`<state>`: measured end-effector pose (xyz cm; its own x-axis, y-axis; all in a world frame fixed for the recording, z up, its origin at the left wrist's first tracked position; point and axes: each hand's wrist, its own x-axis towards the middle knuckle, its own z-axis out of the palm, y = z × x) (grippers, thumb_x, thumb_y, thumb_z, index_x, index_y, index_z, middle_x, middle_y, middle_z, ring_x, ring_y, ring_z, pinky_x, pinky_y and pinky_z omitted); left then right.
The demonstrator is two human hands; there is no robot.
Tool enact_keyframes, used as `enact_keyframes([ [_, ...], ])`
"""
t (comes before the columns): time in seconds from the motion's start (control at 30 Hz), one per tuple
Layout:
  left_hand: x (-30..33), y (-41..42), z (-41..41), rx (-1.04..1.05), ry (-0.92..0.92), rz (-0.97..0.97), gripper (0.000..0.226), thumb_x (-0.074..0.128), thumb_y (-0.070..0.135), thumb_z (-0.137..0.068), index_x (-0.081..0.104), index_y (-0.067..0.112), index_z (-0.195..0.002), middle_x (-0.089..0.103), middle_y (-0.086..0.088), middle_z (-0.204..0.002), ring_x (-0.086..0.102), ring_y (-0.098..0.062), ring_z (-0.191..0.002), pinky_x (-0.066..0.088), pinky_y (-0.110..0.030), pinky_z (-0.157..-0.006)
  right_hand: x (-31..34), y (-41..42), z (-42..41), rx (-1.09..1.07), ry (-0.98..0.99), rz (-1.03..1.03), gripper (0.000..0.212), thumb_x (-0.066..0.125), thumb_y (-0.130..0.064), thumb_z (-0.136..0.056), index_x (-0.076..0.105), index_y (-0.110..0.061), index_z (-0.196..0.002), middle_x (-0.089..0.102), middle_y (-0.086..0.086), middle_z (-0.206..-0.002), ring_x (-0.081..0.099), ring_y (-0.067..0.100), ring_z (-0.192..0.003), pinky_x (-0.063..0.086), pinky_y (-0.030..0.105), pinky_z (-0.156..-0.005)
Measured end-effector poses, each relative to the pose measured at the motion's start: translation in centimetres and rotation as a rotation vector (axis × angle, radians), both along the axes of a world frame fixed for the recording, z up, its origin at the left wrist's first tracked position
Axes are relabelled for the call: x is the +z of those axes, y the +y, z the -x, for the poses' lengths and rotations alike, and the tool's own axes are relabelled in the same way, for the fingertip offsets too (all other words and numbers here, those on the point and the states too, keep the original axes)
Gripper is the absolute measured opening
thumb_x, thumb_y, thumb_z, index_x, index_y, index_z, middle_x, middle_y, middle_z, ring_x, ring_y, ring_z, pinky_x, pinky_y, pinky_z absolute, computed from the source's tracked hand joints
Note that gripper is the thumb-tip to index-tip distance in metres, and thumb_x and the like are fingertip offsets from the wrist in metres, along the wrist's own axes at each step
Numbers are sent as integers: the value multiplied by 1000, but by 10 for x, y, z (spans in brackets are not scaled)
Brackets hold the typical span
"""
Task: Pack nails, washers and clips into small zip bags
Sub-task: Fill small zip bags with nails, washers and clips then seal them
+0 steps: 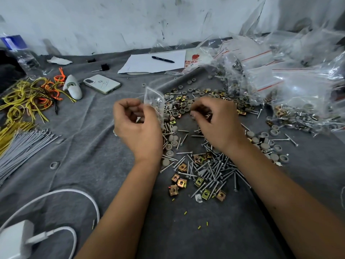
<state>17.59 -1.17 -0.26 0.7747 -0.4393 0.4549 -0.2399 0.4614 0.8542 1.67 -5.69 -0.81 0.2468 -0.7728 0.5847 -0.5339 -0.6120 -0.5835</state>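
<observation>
- Left hand [137, 126] raised over the grey cloth [97, 146], fingers curled, pinching a small clear zip bag [153, 99] that stands upright above the knuckles. Bag looks to have a few small pieces in it; too blurred to name them.
- Right hand [214, 121] just right of the bag, not touching it. Fingers bent down over the scattered hardware, tips bunched together. Whether they have hold of a piece cannot be told; the fingertips are blurred.
- Nails [214, 171] lie in a loose heap on the cloth between the two forearms, more strewn beyond the hands.
- Brass-coloured clips [182, 183] sit at the near edge of the heap, others mixed through the far scatter.
- Grey round washers [274, 157] spread right of the right wrist and behind both hands.
- Pile of clear zip bags with red strips [261, 71] at the far right; some already hold hardware.
- Sheet of paper [149, 62] with a dark pen [162, 59] on it, far centre.
- Phone [101, 84] lies flat left of centre, a white object just beside it.
- Yellow and orange wire ties [31, 96] at far left, a bundle of grey ties [24, 146] nearer.
- White charger [15, 239] and its cable [74, 193] at the near left corner.
</observation>
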Motion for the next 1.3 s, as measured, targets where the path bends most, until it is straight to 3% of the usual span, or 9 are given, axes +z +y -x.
enact_keyframes([
  [0.13, 2, -1, -6, 42, 44, 21, 22, 59, -5, -86, 54, 16, -87, 56, -1, -76, 51, -8, -66, 44, -24, -65, -3, -10, -14, 67, 364, -54, 28, 71, -12, -94, 73, -18, -121, 69, 3, -116, 58, 19, -112, 50, 38, -99],
  [0.2, 2, -1, -6, 41, 39, 17, 21, 60, -5, -86, 55, 15, -88, 56, -1, -77, 52, -8, -67, 45, -25, -66, 0, -17, -26, 79, 482, -31, 38, 68, -11, -95, 68, -21, -132, 64, 5, -120, 52, 25, -121, 48, 44, -101],
  [0.3, 1, -1, -5, 40, 20, 13, 21, 60, -5, -85, 55, 16, -87, 56, 4, -76, 52, -3, -66, 45, -20, -66, 5, -28, -42, 101, 581, -55, 43, 70, -18, -95, 65, -27, -136, 60, 5, -127, 48, 27, -126, 46, 43, -105],
  [0.43, 0, -2, -5, 32, 23, 5, 18, 61, -5, -85, 56, 12, -89, 56, 8, -75, 53, 0, -65, 44, -16, -65, 6, -39, -52, 76, 612, -66, 31, 73, -31, -92, 71, -19, -121, 58, 6, -123, 48, 28, -124, 43, 39, -101],
  [0.7, -2, -1, 1, -38, -4, -48, 18, 63, -5, -87, 56, 12, -90, 59, 5, -76, 54, 2, -65, 45, -15, -65, 2, -21, -34, 37, 626, -82, 26, 70, -27, -95, 68, -16, -118, 58, 7, -116, 54, 27, -114, 50, 43, -96],
  [0.87, -5, 2, 8, -143, -87, -106, 15, 65, -4, -87, 58, 9, -92, 60, 2, -77, 54, -3, -67, 47, -20, -67, 0, -10, -13, 8, 612, -91, 41, 73, -25, -93, 61, -17, -131, 61, 7, -119, 59, 28, -112, 48, 37, -94],
  [0.97, -6, 2, 9, -172, -109, -126, 14, 65, -3, -86, 59, 9, -92, 61, 1, -79, 55, -5, -69, 48, -22, -68, 0, -9, -2, -26, 561, -113, 44, 80, -29, -86, 59, -18, -124, 64, 4, -117, 60, 25, -109, 48, 34, -90],
  [1.2, -8, 1, 11, -249, -145, -180, 25, 67, -3, -86, 57, 21, -87, 60, 4, -79, 54, -2, -68, 48, -19, -66, 2, -9, 6, -49, 614, -102, 39, 77, -40, -88, 67, -20, -120, 60, 4, -117, 50, 26, -116, 49, 45, -97],
  [1.3, -11, 0, 12, -281, -153, -226, 24, 67, -2, -88, 57, 20, -87, 60, 3, -78, 54, -6, -67, 53, -28, -63, 1, -7, 2, -56, 636, -87, 36, 75, -39, -90, 67, -17, -117, 60, 5, -118, 50, 27, -116, 48, 44, -98],
])
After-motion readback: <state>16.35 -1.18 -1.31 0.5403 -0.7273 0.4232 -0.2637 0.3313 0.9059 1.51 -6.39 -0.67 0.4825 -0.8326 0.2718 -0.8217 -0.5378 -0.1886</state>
